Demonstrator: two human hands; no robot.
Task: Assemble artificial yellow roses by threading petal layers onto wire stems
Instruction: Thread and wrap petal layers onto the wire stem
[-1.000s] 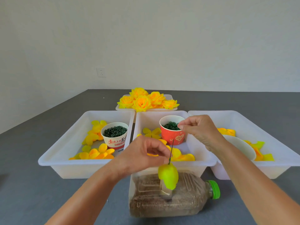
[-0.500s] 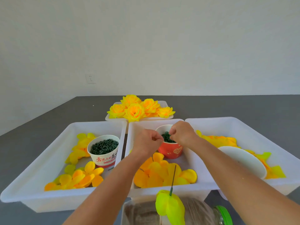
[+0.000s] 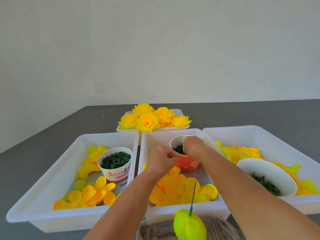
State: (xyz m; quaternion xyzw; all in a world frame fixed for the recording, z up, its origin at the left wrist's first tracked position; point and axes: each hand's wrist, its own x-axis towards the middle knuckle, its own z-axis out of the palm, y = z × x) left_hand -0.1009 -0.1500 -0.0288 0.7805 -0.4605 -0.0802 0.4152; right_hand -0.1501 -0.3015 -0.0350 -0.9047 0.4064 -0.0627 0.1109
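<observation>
A lime-yellow rose bud (image 3: 189,226) stands free at the bottom, its green wire stem (image 3: 193,198) pointing up. It rests on a clear bottle (image 3: 218,229) lying on its side. My right hand (image 3: 194,147) reaches down into the red cup (image 3: 187,164) of small green pieces (image 3: 178,148), with its fingertips hidden inside. My left hand (image 3: 161,161) is curled into a loose fist against the cup's left side, and nothing shows in it. Loose yellow-orange petal layers (image 3: 174,189) lie in the middle tray (image 3: 183,207) in front of the cup.
The left tray (image 3: 43,198) holds petals and a white cup of green stems (image 3: 115,161). The right tray (image 3: 270,134) holds petals and a white bowl (image 3: 266,170) of green leaves. Finished yellow roses (image 3: 149,118) lie on a small tray behind. The grey table runs to a white wall.
My left hand let go of the bud's stem and moved up to the red cup. My right hand dropped into the cup. The view tilted down and closer.
</observation>
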